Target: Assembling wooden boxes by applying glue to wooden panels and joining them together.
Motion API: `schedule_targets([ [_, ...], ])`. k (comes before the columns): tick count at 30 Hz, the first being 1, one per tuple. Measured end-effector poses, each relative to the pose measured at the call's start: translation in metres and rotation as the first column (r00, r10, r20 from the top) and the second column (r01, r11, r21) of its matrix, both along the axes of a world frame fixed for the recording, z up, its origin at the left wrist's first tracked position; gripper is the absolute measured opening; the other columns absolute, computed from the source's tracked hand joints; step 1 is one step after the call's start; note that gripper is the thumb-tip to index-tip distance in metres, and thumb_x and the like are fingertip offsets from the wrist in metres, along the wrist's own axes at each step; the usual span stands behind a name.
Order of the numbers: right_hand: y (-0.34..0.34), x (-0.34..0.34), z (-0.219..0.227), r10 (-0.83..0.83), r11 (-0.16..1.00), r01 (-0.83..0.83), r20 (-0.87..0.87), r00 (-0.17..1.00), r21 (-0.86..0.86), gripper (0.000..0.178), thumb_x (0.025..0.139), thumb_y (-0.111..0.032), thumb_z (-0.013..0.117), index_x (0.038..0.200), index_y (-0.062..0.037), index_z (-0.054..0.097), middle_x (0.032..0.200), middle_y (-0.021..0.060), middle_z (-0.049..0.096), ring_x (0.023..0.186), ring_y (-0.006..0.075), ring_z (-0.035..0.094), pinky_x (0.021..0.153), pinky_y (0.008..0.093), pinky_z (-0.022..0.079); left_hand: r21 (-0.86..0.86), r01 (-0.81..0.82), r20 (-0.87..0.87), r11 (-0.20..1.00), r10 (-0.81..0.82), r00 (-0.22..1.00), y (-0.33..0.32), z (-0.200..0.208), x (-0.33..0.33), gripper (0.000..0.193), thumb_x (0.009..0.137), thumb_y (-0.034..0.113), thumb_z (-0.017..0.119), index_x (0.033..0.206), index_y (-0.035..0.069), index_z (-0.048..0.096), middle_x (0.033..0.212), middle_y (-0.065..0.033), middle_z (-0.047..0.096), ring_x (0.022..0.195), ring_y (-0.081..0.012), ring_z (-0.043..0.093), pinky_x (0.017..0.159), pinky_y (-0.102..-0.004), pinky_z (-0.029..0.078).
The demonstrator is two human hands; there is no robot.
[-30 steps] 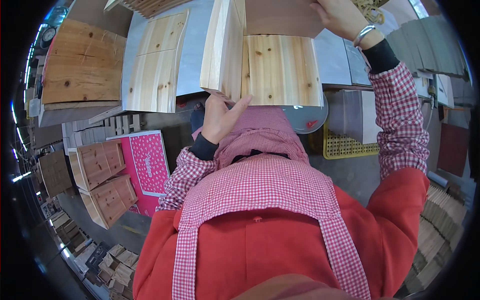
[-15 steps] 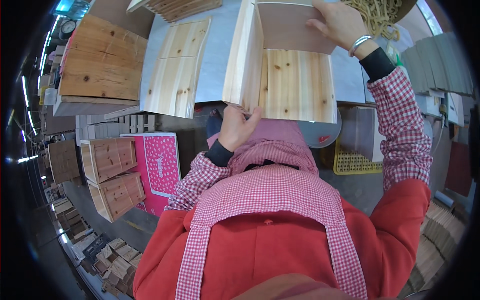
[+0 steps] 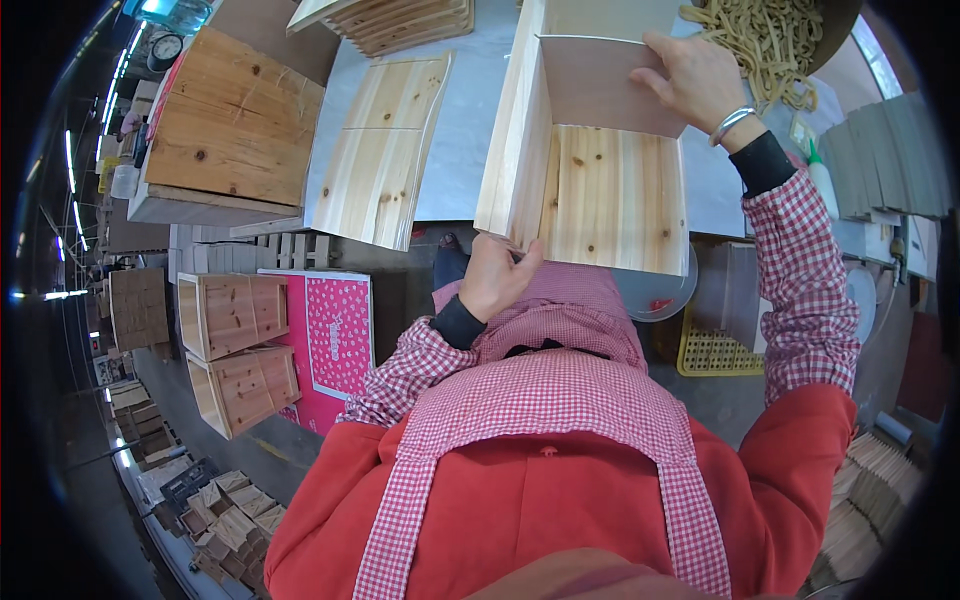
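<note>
A partly built pine box lies at the table's near edge, its knotty board facing up. Along its left stands a pale side panel, and a thin greyish-brown board rises across it as a crosswise wall. My left hand grips the near lower end of the side panel, thumb to the right; some of its fingertips are hidden. With its thumb on the near face and fingers over the top edge, my right hand holds the greyish-brown board near its right end.
Left of the box lies a curved-edge pine panel, beside a large wooden block. Behind are a slatted wooden stack and a container of tan strips. Grey boards stand right; a yellow crate sits below.
The whole view has shifted, so the table, box and hands appear slightly lower and farther right. Both hands keep their holds, and the box looks unchanged.
</note>
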State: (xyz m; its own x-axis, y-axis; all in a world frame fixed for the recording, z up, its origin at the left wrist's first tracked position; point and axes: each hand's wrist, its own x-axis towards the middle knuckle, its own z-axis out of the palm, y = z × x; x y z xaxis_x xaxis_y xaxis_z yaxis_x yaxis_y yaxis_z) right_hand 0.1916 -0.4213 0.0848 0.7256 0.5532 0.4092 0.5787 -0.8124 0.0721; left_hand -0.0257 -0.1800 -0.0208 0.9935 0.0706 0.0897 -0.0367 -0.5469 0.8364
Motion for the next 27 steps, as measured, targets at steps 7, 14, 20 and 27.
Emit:
schedule_targets([
  [7,0.001,-0.002,-0.001,0.070,0.996,-0.073,0.067,0.995,0.044,0.030,0.083,-0.036,0.066,0.090,-0.0105,0.053,0.070,0.0099,0.062,0.067,0.0297,0.063,0.057,0.0407,0.048,-0.119,-0.007,-0.067,0.993,-0.001,0.998,-0.006,0.015,0.003,0.033,0.082,0.008,0.064,0.108,-0.009,0.051,0.098,-0.0189,0.058,0.089,-0.0219,0.057,0.076,-0.0337,0.046],
  [14,0.002,-0.002,0.011,0.135,0.987,-0.130,-0.046,0.990,0.093,0.033,0.080,-0.027,0.069,0.103,-0.0085,0.054,0.086,0.0139,0.062,0.081,0.0337,0.060,0.069,0.0424,0.047,0.058,0.275,-0.091,0.960,-0.269,0.959,0.042,0.018,0.028,0.047,0.082,0.009,0.065,0.124,-0.007,0.050,0.111,-0.0186,0.061,0.085,-0.0233,0.063,0.075,-0.0377,0.051],
  [20,-0.005,-0.044,0.039,0.164,0.848,-0.205,0.127,0.978,0.488,0.037,0.083,-0.007,0.067,0.118,0.0007,0.059,0.112,0.0187,0.062,0.106,0.0330,0.057,0.094,0.0408,0.042,-0.960,-0.155,-0.165,0.232,-0.021,0.986,0.164,0.086,0.196,0.067,0.086,0.032,0.068,0.139,0.006,0.036,0.141,-0.0119,0.040,0.126,-0.0262,0.044,0.100,-0.0413,0.041],
  [27,-0.025,-0.093,0.034,0.094,0.852,-0.092,0.023,0.995,0.515,0.032,0.085,0.000,0.060,0.117,0.0044,0.055,0.111,0.0184,0.061,0.105,0.0322,0.058,0.094,0.0393,0.042,-0.972,0.006,-0.074,-0.234,0.333,0.940,0.166,0.145,0.281,0.057,0.083,0.028,0.071,0.128,0.005,0.043,0.123,-0.0121,0.054,0.117,-0.0287,0.052,0.102,-0.0495,0.041],
])
